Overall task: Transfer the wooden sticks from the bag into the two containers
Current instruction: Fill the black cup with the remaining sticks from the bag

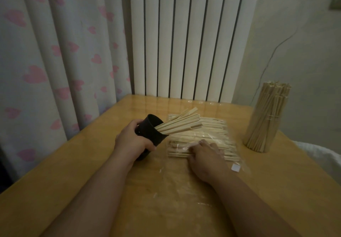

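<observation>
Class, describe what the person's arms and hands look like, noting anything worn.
Both forearms are bare, with no sleeves in view. The left hand and right hand show no gloves, watch or bracelet, and no rings that can be made out.

Left hand (132,139): forearm entering from 7 o'clock, fingers curled round black container (148,127). Right hand (204,156): forearm from 5 o'clock, palm down, fingers extended toward 11 o'clock.

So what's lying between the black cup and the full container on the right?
The clear bag of sticks, lying flat, with the right hand at its near edge; head view.
</observation>
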Action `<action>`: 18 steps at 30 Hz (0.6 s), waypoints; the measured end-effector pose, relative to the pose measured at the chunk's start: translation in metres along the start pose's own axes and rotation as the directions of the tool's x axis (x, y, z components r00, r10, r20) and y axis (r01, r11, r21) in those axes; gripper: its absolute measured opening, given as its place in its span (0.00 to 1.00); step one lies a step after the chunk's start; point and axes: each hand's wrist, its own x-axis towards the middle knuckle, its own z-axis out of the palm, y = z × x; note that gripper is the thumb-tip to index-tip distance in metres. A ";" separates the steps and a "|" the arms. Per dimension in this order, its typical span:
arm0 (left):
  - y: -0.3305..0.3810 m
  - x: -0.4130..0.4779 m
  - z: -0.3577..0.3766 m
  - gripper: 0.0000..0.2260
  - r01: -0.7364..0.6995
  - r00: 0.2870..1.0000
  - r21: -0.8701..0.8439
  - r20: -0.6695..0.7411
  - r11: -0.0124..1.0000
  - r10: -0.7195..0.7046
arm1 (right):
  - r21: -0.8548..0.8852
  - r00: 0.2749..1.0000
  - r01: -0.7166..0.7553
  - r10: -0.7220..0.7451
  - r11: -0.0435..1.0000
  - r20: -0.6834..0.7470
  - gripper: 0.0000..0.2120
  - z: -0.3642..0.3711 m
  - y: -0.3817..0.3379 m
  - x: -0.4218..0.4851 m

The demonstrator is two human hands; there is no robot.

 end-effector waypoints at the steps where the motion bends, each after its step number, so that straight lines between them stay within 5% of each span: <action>1: 0.000 0.000 0.000 0.36 0.000 1.000 0.003 0.003 1.000 0.000 | 0.016 1.000 -0.002 0.002 1.000 0.000 0.15 -0.001 0.000 0.000; 12: -0.001 0.002 0.001 0.38 0.012 1.000 0.011 -0.008 1.000 -0.012 | 0.144 0.998 -0.020 0.012 0.989 0.054 0.07 -0.004 -0.002 0.002; 18: -0.001 0.002 0.001 0.36 0.009 1.000 0.002 0.006 1.000 -0.009 | 0.060 0.995 0.036 -0.041 0.998 0.086 0.03 -0.008 -0.003 -0.001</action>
